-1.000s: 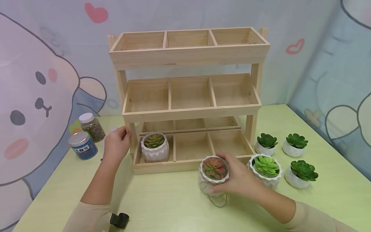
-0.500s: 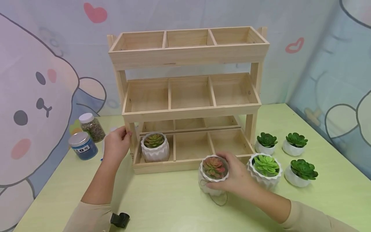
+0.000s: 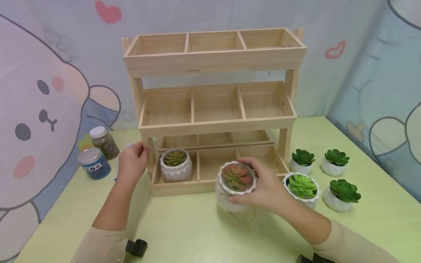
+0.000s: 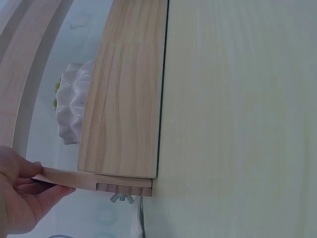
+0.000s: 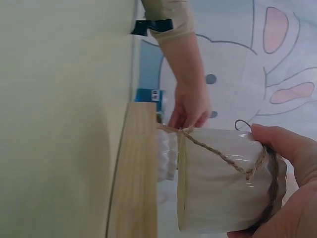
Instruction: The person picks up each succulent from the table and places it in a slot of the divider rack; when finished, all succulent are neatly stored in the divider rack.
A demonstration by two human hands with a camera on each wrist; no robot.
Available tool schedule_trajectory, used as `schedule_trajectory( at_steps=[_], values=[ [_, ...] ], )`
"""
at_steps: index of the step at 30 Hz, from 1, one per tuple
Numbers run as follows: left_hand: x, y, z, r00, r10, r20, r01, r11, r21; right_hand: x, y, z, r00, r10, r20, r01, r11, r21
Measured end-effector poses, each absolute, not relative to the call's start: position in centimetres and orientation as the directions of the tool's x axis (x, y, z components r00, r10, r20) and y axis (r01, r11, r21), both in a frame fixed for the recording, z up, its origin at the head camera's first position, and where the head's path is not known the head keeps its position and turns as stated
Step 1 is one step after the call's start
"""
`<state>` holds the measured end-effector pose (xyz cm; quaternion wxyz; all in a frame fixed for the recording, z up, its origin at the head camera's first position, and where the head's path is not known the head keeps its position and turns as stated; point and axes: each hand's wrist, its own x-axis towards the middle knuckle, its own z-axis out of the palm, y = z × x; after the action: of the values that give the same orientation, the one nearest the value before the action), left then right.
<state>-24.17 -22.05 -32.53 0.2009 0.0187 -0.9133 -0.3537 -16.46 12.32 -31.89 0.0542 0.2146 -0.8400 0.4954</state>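
My right hand [image 3: 263, 184] grips a white pot [image 5: 218, 183] by its rim and side. A red-tipped succulent [image 3: 236, 177] sits in this pot, and a loop of twine hangs from it. The pot is lifted, in front of the lowest tier of a wooden three-tier shelf [image 3: 213, 124]. With thumb and fingers my left hand [image 3: 131, 163] pinches the shelf's left upright [image 4: 67, 178], low down. One more white pot [image 3: 177, 171], holding a green succulent, stands in the bottom left compartment, close to the left hand.
At right, a wavy white pot [image 3: 304, 201] with a bright green succulent stands near several small potted succulents [image 3: 338, 204]. A blue jar [image 3: 95, 168] and a white-lidded jar [image 3: 106, 144] sit left of the shelf. A printed curtain hangs behind.
My right hand has lifted the pot with the red-tipped succulent off the table and moved it slightly left and toward the shelf. The left hand stays on the upright.
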Motion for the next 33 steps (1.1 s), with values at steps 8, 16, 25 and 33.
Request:
schedule_trajectory(
  at_steps=[8,16,25,33],
  values=[
    [-24.4,-22.2,-32.5,-0.916,-0.178,0.360,0.115,0.744,0.658,-18.1,10.1,-30.9,-0.913,-0.247,0.325,-0.400,0.392,-0.828],
    [-24.3,-22.1,-32.3,-0.912,-0.173,0.372,0.119,0.755,0.645,-20.0,7.8,-30.9,-0.930,-0.149,0.335,-0.366,0.436,-0.822],
    [-24.3,-22.3,-32.5,-0.915,-0.183,0.359,0.110,0.743,0.660,-22.0,6.2,-31.6,-0.933,-0.104,0.345,-0.353,0.454,-0.818],
    [-24.2,-22.1,-32.5,-0.923,-0.194,0.332,0.090,0.730,0.678,-23.1,5.8,-32.6,-0.941,-0.052,0.335,-0.319,0.470,-0.823]
  ],
)
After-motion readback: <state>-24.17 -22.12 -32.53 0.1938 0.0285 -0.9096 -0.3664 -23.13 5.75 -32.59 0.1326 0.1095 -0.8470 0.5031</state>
